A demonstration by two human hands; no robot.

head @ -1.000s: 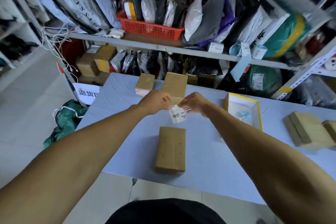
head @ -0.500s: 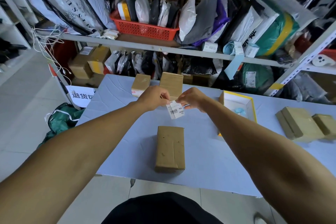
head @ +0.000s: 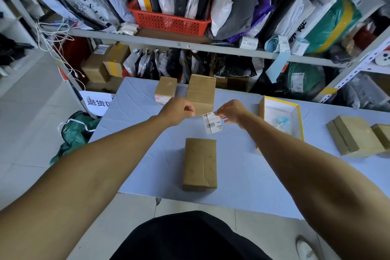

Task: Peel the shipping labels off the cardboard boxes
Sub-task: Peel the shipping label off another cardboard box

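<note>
My right hand pinches the top right corner of a white shipping label, which hangs in the air above the blue table. My left hand has its fingers curled and pinched just left of the label. A thin pale strip seems to run from them to the label's top left corner. Below the hands a bare brown cardboard box lies near the table's front edge. At the far edge stand a small box with a label on its front and a taller box.
An open yellow-rimmed box sits right of my hands. Two flat cardboard boxes lie at the table's right end. Metal shelves with a red basket and many parcels stand behind the table. A green bag lies on the floor at left.
The hands have drawn apart. The label now hangs mostly from my right hand, farther right, and my left hand has moved away from its left edge.
</note>
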